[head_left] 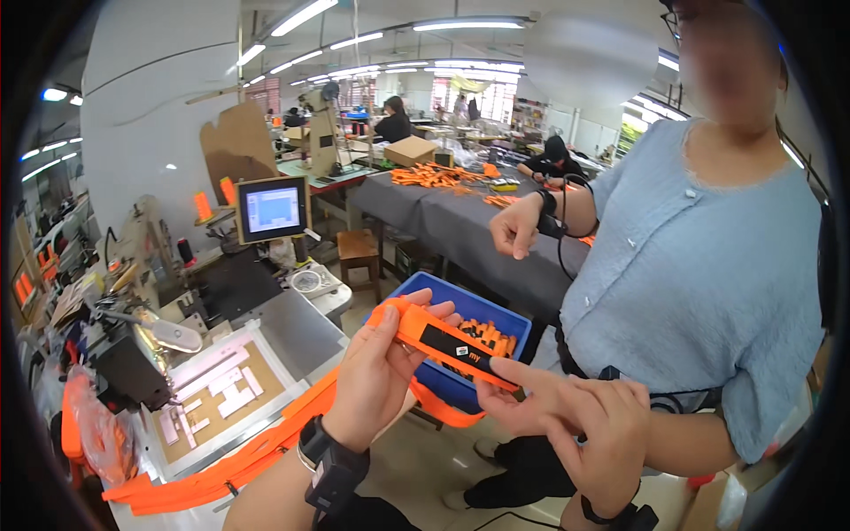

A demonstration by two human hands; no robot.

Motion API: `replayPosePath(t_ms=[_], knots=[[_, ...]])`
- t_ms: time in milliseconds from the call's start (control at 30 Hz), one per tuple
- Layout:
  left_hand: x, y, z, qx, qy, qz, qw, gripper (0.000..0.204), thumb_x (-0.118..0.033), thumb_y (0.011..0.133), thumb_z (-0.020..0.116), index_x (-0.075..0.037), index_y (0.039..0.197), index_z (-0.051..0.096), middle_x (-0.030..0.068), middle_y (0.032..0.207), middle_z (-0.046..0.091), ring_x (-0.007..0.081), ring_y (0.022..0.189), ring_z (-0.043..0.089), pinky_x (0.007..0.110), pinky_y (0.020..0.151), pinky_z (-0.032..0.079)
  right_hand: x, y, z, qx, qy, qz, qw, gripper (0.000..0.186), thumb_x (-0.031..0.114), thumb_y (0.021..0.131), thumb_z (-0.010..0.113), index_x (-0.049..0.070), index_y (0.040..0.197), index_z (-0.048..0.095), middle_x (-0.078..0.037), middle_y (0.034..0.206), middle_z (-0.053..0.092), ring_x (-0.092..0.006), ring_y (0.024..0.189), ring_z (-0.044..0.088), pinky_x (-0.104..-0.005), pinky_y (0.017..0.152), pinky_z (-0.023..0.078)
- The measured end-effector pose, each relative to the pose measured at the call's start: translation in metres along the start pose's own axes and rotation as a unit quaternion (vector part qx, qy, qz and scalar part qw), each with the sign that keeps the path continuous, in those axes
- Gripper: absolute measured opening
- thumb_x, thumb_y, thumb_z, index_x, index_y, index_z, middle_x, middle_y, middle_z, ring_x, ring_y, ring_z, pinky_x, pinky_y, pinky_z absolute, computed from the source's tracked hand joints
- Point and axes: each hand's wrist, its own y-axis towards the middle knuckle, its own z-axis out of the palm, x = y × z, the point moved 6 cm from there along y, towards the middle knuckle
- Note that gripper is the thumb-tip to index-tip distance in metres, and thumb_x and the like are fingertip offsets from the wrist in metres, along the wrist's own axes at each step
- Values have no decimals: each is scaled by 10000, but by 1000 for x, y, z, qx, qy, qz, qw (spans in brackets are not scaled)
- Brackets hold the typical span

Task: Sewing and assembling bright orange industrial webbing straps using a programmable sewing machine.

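My left hand (376, 376) is closed round an orange strap (409, 320), thumb on top, with its black label patch (453, 348) facing up. At the lower right, my right hand (606, 438) is loosely curved, thumb apart from the fingers, and I see nothing in it. It overlaps a co-worker's hand (527, 394), whose fingertips touch the strap's right end beside the patch. A loop of the strap hangs below. More long orange straps (221, 465) trail along the table edge beneath my left forearm.
Under the strap stands a blue bin (505, 320) of orange and black pieces. A machine with a template plate (226, 389) and a screen (273, 210) are at left. The co-worker in a blue top (691, 257) stands close at right. Behind, a grey-covered table (425, 212) holds orange straps.
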Motion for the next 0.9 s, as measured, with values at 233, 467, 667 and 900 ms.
replayPosePath(t_ms=[233,467,667,900], knots=[[-28,-30,-25,-17,56,22,998,464,-303,1023,340,44,1324,403,217,1223,574,324,1160,561,445,1004,445,65,19,51,-75,212,-142,964,377,115,708,736,96,1072,639,-28,1050,607,-217,952,572,-379,820,384],[-73,-68,-35,-56,164,114,978,479,-294,1025,352,68,1332,413,173,1171,604,273,1122,586,411,981,465,115,58,84,-170,207,-150,952,418,37,702,680,56,1116,629,-43,965,567,-220,881,548,-365,764,410],[-72,-69,-50,-18,104,63,992,491,-225,1001,407,40,1407,325,147,1274,530,226,1181,532,388,1011,430,112,83,93,-59,285,-154,944,294,77,804,645,60,1097,639,-75,814,576,-241,708,591,-353,597,480],[-61,-61,-56,13,203,21,979,514,-56,937,506,26,1412,326,98,1270,527,150,1160,517,315,1017,397,107,96,86,54,269,-160,948,259,119,840,634,88,1097,642,-72,782,558,-251,711,596,-342,613,485]])
